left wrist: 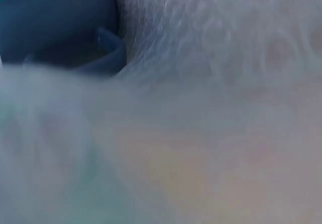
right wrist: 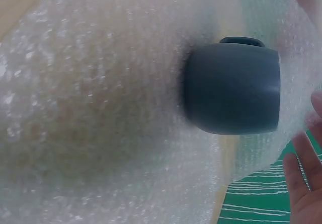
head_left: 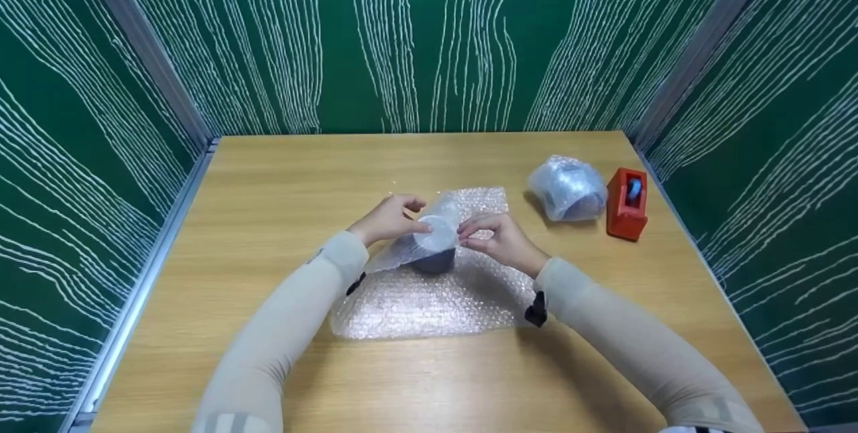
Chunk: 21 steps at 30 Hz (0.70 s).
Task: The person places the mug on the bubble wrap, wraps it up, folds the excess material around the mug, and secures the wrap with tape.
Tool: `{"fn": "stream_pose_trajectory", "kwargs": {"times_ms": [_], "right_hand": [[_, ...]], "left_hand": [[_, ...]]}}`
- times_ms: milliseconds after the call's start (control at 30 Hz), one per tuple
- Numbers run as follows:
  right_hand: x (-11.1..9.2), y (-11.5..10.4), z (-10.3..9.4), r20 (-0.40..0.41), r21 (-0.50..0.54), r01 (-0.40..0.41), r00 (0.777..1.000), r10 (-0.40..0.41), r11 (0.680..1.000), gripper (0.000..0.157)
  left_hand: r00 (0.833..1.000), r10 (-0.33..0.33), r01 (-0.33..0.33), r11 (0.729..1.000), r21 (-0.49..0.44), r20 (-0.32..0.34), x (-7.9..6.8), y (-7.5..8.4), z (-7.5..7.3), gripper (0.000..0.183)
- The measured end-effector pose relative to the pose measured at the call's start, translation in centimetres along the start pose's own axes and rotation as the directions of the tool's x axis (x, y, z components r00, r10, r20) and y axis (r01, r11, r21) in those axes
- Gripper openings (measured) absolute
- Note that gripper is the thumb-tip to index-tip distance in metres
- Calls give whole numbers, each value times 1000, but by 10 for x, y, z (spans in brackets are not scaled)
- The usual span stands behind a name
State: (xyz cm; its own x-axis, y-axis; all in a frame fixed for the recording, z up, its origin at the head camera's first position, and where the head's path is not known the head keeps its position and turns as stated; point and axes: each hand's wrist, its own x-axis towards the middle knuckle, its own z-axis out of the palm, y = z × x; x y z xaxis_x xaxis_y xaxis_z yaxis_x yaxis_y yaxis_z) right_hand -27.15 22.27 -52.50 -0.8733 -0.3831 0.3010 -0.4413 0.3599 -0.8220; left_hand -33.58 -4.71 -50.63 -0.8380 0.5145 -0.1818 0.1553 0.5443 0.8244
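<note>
A dark grey-blue mug (right wrist: pixel 231 90) stands upright on a sheet of bubble wrap (head_left: pixel 429 309), its handle (left wrist: pixel 113 50) showing in the left wrist view. One flap of the wrap is drawn over the mug's left side and top. My left hand (head_left: pixel 391 220) holds this flap, thumb on the wrap at the mug's top and fingers bent beyond it. From the right side, my right hand (head_left: pixel 499 240) pinches the wrap's edge by the rim. The right wrist view catches some of its fingers (right wrist: pixel 299 183) stretched out; wrap hides most of the left wrist view.
A bubble-wrapped bundle (head_left: pixel 568 188) sits at the back right of the wooden table (head_left: pixel 268 185). Beside it stands a red tape dispenser (head_left: pixel 628 205) with a blue roll. Green panels (head_left: pixel 429 37) with white lines border the back and both sides.
</note>
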Motion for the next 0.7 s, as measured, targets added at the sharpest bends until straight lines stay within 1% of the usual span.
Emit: {"fn": "stream_pose_trajectory", "kwargs": {"times_ms": [133,233,367,500,600,700], "right_hand": [[-5,6,1,7,-26,-5,1000,5,1000,9],[-7,10,1,18,-35,-5,1000,5,999,11],[-10,15,0,24,-31,-12,1000,13,999,18],[-13,18,-2,15,-9,-45,999,45,999,26],[-15,19,-3,12,-2,-72,997,72,997,29],[-16,21,-3,18,5,-94,995,94,996,31]], "left_hand": [[1000,25,-25,1000,7,5,6,-5,6,71],[999,33,-33,999,11,-6,9,-8,10,67],[1000,8,-9,1000,-23,-27,11,-9,14,59],[999,-9,7,999,-52,-46,12,-8,18,50],[998,-5,3,999,-44,-64,14,-8,20,44],[997,3,-4,1000,-13,-78,15,-6,22,38]]}}
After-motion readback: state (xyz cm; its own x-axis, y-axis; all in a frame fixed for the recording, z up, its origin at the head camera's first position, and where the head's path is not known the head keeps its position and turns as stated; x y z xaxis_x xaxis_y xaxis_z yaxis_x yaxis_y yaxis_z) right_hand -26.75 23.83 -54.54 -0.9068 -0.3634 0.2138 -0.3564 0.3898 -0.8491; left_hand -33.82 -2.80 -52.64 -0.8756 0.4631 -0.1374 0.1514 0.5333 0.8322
